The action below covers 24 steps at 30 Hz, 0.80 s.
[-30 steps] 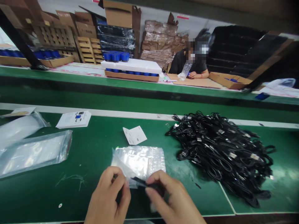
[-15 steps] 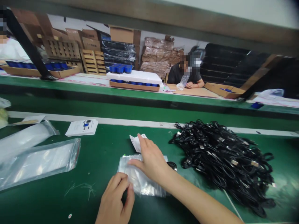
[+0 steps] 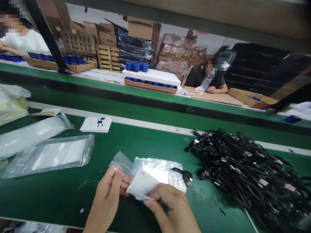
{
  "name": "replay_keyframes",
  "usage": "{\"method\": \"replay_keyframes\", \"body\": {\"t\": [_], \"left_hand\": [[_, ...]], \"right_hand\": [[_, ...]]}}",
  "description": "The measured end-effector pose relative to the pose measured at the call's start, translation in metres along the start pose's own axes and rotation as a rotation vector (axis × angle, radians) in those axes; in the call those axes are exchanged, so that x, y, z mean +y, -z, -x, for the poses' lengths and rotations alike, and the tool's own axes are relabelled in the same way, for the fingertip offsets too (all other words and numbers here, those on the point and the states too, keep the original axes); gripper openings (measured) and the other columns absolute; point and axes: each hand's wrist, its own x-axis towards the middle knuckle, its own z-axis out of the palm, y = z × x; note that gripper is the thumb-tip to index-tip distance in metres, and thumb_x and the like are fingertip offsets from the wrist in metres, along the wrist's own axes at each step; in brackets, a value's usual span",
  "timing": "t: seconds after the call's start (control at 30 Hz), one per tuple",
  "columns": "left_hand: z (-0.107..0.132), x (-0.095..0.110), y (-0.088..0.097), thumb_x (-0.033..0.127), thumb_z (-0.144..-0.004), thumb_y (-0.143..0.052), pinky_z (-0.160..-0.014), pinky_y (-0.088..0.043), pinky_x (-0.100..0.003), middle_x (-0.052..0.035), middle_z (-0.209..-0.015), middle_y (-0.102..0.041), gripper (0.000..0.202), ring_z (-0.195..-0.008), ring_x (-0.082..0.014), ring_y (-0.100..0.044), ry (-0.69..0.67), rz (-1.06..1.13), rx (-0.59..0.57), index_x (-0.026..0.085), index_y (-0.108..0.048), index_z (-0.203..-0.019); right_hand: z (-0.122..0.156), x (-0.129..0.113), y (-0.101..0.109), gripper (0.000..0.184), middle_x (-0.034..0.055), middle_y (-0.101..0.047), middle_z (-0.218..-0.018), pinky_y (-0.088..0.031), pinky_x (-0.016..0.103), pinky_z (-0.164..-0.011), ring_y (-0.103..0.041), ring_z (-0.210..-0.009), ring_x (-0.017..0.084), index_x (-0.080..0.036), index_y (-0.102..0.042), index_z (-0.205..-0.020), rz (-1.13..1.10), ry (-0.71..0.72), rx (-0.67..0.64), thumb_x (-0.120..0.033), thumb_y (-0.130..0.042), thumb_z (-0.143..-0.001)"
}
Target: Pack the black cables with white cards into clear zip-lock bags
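Observation:
My left hand (image 3: pixel 109 195) pinches the open mouth of a small clear plastic bag (image 3: pixel 122 161) near the front edge of the green table (image 3: pixel 60 194). Beside it, my right hand (image 3: pixel 171 210) grips a white paper card (image 3: pixel 142 186) whose edge meets the bag's mouth. Under both lies a stack of small clear bags (image 3: pixel 165 171). A single coiled black cable (image 3: pixel 183 174) rests on the right side of that stack. A big heap of black cables (image 3: pixel 247 174) lies to the right.
Larger clear bags (image 3: pixel 51 155) lie at the left, with a white leaflet (image 3: pixel 96 124) behind them. Beyond a green conveyor, a tray of blue caps (image 3: pixel 150 79) stands, and a seated person (image 3: pixel 206 77) works at cardboard. Another person (image 3: pixel 17 32) sits far left.
My right hand reached forward to the white card behind the stack, picked it up and brought it back to the bag in my left hand. The single cable now lies on the stack.

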Motion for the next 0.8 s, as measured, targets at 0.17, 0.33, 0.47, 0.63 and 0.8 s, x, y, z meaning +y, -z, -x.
{"method": "replay_keyframes", "body": {"t": [0.17, 0.33, 0.47, 0.63, 0.8], "left_hand": [[0.006, 0.002, -0.003, 0.045, -0.089, -0.038, -0.04, -0.039, -0.02, 0.0064, -0.048, -0.049, 0.037, -0.041, -0.0115, -0.049, -0.262, -0.335, 0.181, 0.023, -0.046, -0.061], [0.003, 0.006, -0.004, 0.037, -0.09, -0.037, -0.044, -0.038, -0.022, 0.0071, -0.051, -0.047, 0.027, -0.045, -0.0124, -0.047, -0.308, -0.424, 0.324, 0.024, -0.047, -0.068], [0.006, 0.009, -0.009, 0.034, -0.09, -0.037, -0.046, -0.038, -0.022, 0.0068, -0.052, -0.047, 0.024, -0.045, -0.0126, -0.048, -0.347, -0.462, 0.33, 0.024, -0.048, -0.071], [0.015, 0.001, -0.015, 0.031, -0.089, -0.036, -0.049, -0.041, -0.023, 0.004, -0.059, -0.055, 0.021, -0.049, -0.0131, -0.052, -0.424, -0.455, 0.307, 0.023, -0.05, -0.076], [0.016, -0.001, -0.019, 0.03, -0.088, -0.04, -0.046, -0.038, -0.022, 0.0065, -0.053, -0.048, 0.018, -0.044, -0.012, -0.049, -0.433, -0.481, 0.294, 0.023, -0.048, -0.073]], "right_hand": [[0.001, -0.003, -0.02, 0.011, -0.0022, -0.061, -0.068, -0.041, 0.022, -0.06, -0.057, -0.064, 0.014, -0.021, -0.058, -0.07, -0.152, -0.117, 0.107, -0.014, -0.061, -0.077], [0.013, -0.002, -0.05, 0.053, 0.0022, -0.065, -0.096, -0.051, 0.024, -0.066, -0.059, -0.069, 0.014, -0.024, -0.054, -0.113, -0.61, -0.283, 0.358, -0.023, -0.073, -0.063], [0.021, 0.007, -0.067, 0.033, 0.0031, -0.067, -0.065, -0.05, 0.024, -0.051, -0.061, -0.054, 0.016, -0.016, -0.065, -0.087, -0.759, -0.387, 0.142, -0.045, -0.069, -0.072], [0.019, 0.013, -0.06, 0.041, 0.0026, -0.061, -0.051, -0.042, 0.02, -0.04, -0.061, -0.042, 0.015, -0.014, -0.063, -0.067, -0.701, -0.51, 0.069, -0.053, -0.06, -0.077], [0.019, 0.006, -0.06, 0.025, 0.0025, -0.064, -0.059, -0.044, 0.022, -0.044, -0.061, -0.047, 0.015, -0.014, -0.069, -0.079, -0.743, -0.453, 0.069, -0.038, -0.065, -0.072]]}}
